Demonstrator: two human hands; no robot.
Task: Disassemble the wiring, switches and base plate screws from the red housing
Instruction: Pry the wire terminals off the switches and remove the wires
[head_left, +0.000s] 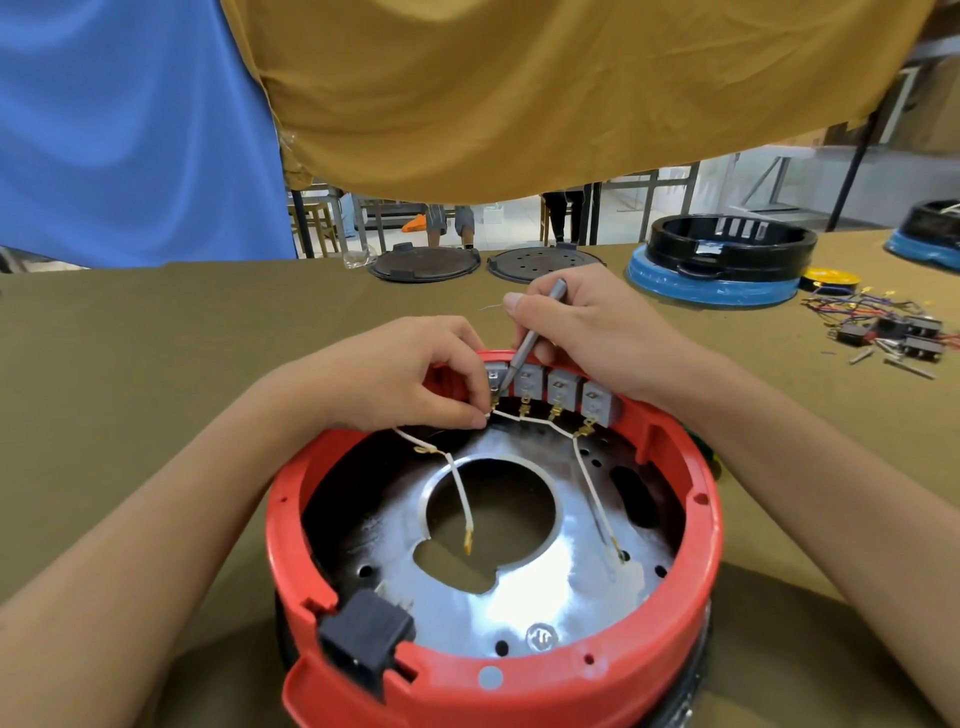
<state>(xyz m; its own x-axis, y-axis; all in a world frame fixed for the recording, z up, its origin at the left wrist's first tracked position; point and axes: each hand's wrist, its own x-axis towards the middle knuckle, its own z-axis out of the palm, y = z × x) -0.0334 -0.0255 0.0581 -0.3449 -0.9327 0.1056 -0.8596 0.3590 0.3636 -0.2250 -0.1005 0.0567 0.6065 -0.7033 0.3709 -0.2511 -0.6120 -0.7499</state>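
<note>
The round red housing (691, 540) stands open side up in front of me, with a shiny metal base plate (545, 587) inside. Several grey switches (561, 387) line its far inner wall, linked by white wires (584, 470) with brass terminals. My left hand (410, 379) pinches the white wire at the leftmost switch's terminal. My right hand (592, 332) grips a thin grey metal tool (530, 338), its tip down at that same switch. A black socket block (366, 636) sits on the near left rim.
Far right on the olive-covered table (156, 364) lies a pile of removed switches and coloured wires (893, 325). A black housing on a blue base (727, 260) and two dark round lids (423, 264) stand at the back. Yellow and blue cloth hangs overhead.
</note>
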